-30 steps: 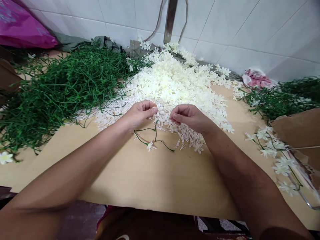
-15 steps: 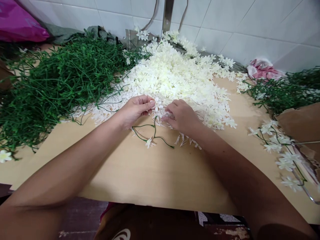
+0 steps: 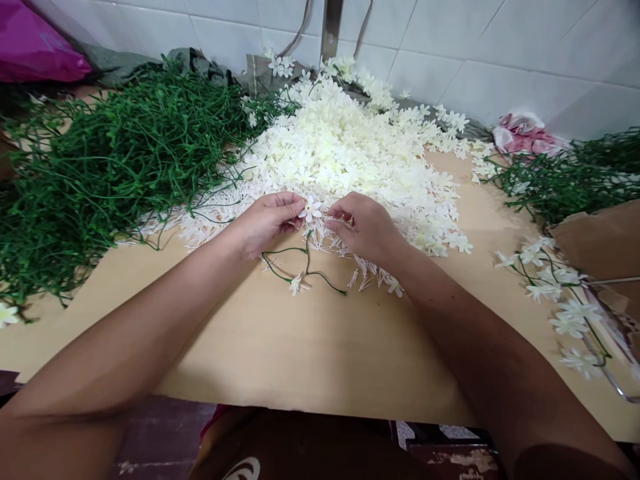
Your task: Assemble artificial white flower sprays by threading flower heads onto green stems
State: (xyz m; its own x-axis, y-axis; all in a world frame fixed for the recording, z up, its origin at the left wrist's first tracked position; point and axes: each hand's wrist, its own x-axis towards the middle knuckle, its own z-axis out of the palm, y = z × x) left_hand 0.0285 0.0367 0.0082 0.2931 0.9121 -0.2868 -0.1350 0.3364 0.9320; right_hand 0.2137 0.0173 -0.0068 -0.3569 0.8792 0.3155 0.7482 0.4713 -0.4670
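My left hand pinches a white artificial flower between thumb and forefinger, its petals facing me. Just to the right, my right hand has thumb and fingertips close together by the flower; whatever they pinch is too small to make out. Below both hands a branched green plastic stem lies on the board, with one white flower on a tip. Behind the hands rises a heap of loose cream-white flowers, with thin white stalks along its front edge.
A large tangle of green stems covers the left side. More stems lie at right, beside a brown cardboard box and a flowered branch. A pink and white cloth rests by the tiled wall.
My right hand has shifted slightly up, its thumb and fingertips nearer each other. The flower in my left hand shows more fully. The stem on the board stays put.
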